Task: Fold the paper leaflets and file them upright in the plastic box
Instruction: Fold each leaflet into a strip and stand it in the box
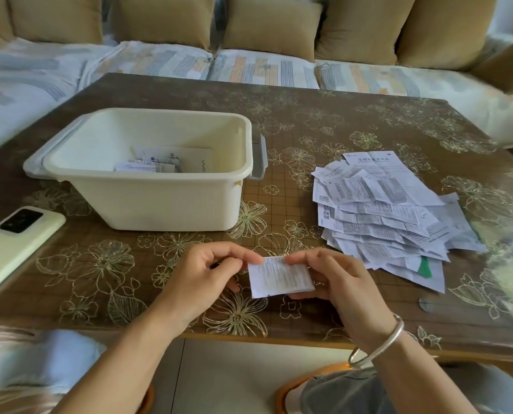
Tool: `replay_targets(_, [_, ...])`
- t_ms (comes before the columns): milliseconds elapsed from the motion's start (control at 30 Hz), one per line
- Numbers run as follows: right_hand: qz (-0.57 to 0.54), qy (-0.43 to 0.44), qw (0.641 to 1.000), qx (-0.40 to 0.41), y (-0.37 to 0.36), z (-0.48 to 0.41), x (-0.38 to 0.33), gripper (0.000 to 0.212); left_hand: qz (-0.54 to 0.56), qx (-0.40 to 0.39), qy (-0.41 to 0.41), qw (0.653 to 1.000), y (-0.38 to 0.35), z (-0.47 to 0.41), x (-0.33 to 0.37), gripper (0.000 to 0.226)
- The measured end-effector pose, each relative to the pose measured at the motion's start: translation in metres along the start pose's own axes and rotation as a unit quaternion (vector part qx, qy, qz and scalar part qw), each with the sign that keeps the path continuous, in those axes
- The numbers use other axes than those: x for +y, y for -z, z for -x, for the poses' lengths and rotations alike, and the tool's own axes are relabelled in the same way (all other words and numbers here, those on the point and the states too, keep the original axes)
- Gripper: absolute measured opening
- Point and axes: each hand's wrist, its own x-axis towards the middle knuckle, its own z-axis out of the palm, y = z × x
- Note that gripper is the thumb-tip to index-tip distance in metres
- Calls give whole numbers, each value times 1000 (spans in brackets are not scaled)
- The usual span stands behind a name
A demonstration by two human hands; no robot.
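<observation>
Your left hand [207,273] and right hand [335,279] both pinch a folded leaflet [280,276] above the desk [338,121]. The plastic box [159,201] sits behind it, loose leaflets [392,216] to your right.

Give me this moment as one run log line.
step: folding | left hand: pinches leaflet | right hand: pinches leaflet | plastic box: holds some papers | leaflet pile: right of box

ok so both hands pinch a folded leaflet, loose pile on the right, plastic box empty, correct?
No: head view shows papers in the plastic box. The left hand and right hand do pinch the folded leaflet; loose pile sits on the right.
</observation>
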Motion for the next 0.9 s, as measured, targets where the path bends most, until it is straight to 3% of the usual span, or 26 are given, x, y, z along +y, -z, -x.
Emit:
replay_targets(100, [82, 41, 996, -2, -1, 1, 6, 9, 0, -1, -3, 1000, -3, 0, 3, 18])
replay_targets(267, [145, 79, 986, 5, -4, 1, 13, 22, -63, 1, 20, 998, -6, -4, 0, 20])
replay_targets(400, [186, 102, 977, -17, -8, 2, 2, 35, -94, -2, -30, 995, 1, 4, 13, 1])
replay_targets(533, [330, 184, 924, -62, -23, -5, -40, 21, -200, 38, -146, 968, 27, 12, 51, 3])
replay_targets(733, [500, 341, 795, -31, -79, -31, -118, 10, -347, 100, -273, 891, 84, -2, 111, 9])
replay_targets(800, [516, 365, 774, -23, -98, -49, -137, 6, -370, 121, -300, 871, 105, -13, 123, 11])
replay_targets(900, [553, 347, 758, -22, -123, -88, -155, 6, -348, 171, -299, 872, 140, -36, 125, 7])
